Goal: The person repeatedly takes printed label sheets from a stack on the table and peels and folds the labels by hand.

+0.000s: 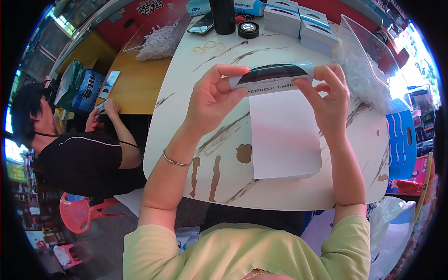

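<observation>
Between my two hands is a printed paper sheet (275,77), curled lengthwise, showing a black umbrella and partly covered lettering reading "NDPROOF UMBR". My left hand (214,93) pinches its left end between thumb and fingers. At the other end, my right hand (326,88) grips it the same way, thumb on the front. Below the sheet, a stack of white paper (287,137) lies on the marble-patterned table (186,116), its far edge hidden behind the curled sheet.
White boxes with umbrella pictures (317,35) stand at the back right, beside a clear bin (368,60). A black bottle (222,16), a tape roll (248,29) and a phone (200,24) sit at the back. At left, a co-worker (88,154) handles a small white item.
</observation>
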A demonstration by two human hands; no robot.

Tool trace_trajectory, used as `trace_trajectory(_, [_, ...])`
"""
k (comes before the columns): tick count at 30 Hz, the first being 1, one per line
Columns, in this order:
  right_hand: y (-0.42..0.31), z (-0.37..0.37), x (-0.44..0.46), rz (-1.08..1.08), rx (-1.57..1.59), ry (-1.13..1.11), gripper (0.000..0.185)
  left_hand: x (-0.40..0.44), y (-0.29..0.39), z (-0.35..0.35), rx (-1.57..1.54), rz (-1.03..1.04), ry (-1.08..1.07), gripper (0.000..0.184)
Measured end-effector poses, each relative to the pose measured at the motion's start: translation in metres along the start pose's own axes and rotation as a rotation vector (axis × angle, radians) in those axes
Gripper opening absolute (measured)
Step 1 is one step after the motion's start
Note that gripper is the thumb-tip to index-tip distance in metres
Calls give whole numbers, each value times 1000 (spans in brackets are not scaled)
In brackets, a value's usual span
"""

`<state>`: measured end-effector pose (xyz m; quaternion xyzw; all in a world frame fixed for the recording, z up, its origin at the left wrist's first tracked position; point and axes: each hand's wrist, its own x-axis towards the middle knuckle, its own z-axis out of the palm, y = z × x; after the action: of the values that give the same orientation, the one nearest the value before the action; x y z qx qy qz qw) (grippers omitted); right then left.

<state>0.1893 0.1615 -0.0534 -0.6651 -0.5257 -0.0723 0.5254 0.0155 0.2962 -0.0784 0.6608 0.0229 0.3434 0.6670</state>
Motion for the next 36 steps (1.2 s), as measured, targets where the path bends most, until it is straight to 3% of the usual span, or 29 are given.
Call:
trace_trajectory(2, [0, 0, 0, -34, -29, 26, 14, 0, 0, 2, -12, -40, 23, 32])
trace_trajectory(4, [-3, 1, -2, 312, 362, -128, 13, 0, -4, 3, -48, -43, 68, 33])
trace_trajectory(10, [-14, 13, -10, 361, 556, -92, 19, -3, -7, 22, -37, 3, 217, 33])
trace_trajectory(13, [-16, 18, -13, 230, 373, -36, 34, -9, -8, 34, -20, 12, 263, 33])
trace_trajectory(16, [-28, 16, -14, 235, 294, -19, 44, -12, -9, 46, 66, 93, 286, 32])
trace_trajectory(20, [-22, 11, -13, 156, 110, -9, 47, -14, -7, 51, 175, 176, 297, 30])
trace_trajectory(23, [-14, 2, -7, 134, 127, -12, 37, -9, -12, 44, 52, 138, 317, 29])
trace_trajectory(24, [-9, -2, -5, 159, 170, -55, 29, -9, -7, 44, -106, 29, 296, 26])
trace_trajectory(26, [-11, -4, -1, 194, 360, -73, 11, -7, -8, 36, -139, 10, 268, 25])
trace_trajectory(31, [-1, -23, 6, 228, 323, -206, 9, -3, -6, 23, -230, -95, 188, 25])
trace_trajectory(34, [8, -38, 18, 174, 216, -112, 13, -2, -6, 19, -139, -142, 164, 30])
trace_trajectory(36, [28, -53, 27, 153, 135, 9, 16, -2, -10, 20, 446, 160, 221, 37])
